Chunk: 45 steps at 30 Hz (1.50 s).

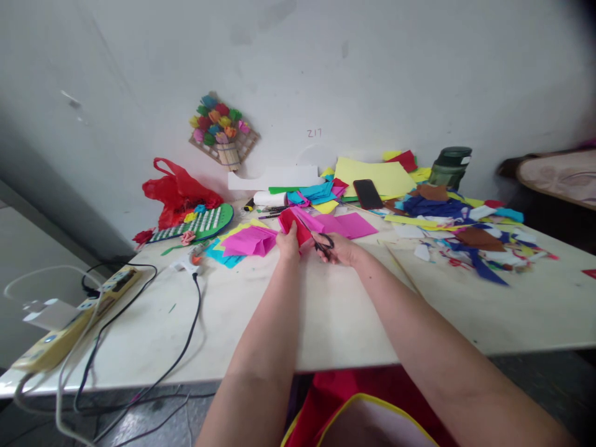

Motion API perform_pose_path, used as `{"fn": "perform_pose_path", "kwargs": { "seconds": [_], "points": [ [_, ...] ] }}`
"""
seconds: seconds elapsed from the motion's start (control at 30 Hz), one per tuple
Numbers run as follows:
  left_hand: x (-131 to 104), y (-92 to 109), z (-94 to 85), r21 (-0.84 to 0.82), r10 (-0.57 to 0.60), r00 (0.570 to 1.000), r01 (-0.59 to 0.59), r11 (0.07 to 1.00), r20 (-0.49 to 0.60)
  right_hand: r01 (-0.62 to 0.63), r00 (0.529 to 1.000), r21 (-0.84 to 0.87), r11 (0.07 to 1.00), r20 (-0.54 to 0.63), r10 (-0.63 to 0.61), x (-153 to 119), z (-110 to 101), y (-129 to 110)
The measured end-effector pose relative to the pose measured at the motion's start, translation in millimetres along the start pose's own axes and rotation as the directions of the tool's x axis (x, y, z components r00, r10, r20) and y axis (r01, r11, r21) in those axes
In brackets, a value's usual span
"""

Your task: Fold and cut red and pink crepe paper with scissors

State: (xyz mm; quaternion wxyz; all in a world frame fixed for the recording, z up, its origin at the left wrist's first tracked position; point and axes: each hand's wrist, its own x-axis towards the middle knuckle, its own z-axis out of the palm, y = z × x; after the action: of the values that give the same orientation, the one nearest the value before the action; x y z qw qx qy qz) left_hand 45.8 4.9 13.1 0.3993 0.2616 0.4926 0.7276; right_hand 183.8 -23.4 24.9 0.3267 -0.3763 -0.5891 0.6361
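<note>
Near the middle of the table, my left hand (287,243) is closed on a piece of red paper (298,228). My right hand (339,249) grips the black handles of a pair of scissors (325,246). The scissor blades point up and left, against the red paper; their tips are hard to make out. Pink sheets (351,225) lie just behind and to the right of the hands. To the left of my left hand are folded pink sheets (251,241), with yellow and blue sheets (228,256) partly under them.
Paper scraps (484,242) cover the right side, with a phone (367,194) and a green bottle (449,167) behind. A thin stick (403,268) lies near my right forearm. At left are a glue gun (187,261), cables and a power strip (79,320).
</note>
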Motion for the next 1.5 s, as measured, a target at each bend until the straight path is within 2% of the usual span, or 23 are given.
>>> {"fn": "perform_pose_path", "kwargs": {
  "seconds": [0.4, 0.6, 1.07, 1.2, 1.5],
  "points": [
    [0.8, 0.3, -0.7, -0.033, -0.016, 1.000, 0.016, 0.999, -0.005, 0.027, 1.000, -0.005, 1.000, -0.013, -0.027, 0.7, 2.2, 0.3],
    [0.4, 3.2, -1.4, 0.010, -0.030, 0.999, 0.030, 0.999, -0.036, 0.016, 0.999, -0.029, 0.999, -0.052, -0.017, -1.4, 5.2, -2.7],
    [3.6, 3.0, -4.4, 0.041, -0.057, 0.997, 0.059, 0.997, -0.056, 0.041, 0.998, -0.081, 0.996, -0.049, -0.045, 3.8, 5.4, 2.7],
    [5.6, 1.3, -5.2, 0.046, -0.086, 0.995, 0.088, 0.995, -0.042, 0.041, 0.999, -0.048, 0.998, -0.015, -0.041, 3.4, 3.0, 4.2],
    [-0.3, 2.6, -0.6, -0.010, -0.074, 0.997, 0.075, 0.997, 0.013, 0.036, 0.999, 0.011, 0.999, -0.006, -0.035, -0.6, 1.1, 2.2]
  ]
}}
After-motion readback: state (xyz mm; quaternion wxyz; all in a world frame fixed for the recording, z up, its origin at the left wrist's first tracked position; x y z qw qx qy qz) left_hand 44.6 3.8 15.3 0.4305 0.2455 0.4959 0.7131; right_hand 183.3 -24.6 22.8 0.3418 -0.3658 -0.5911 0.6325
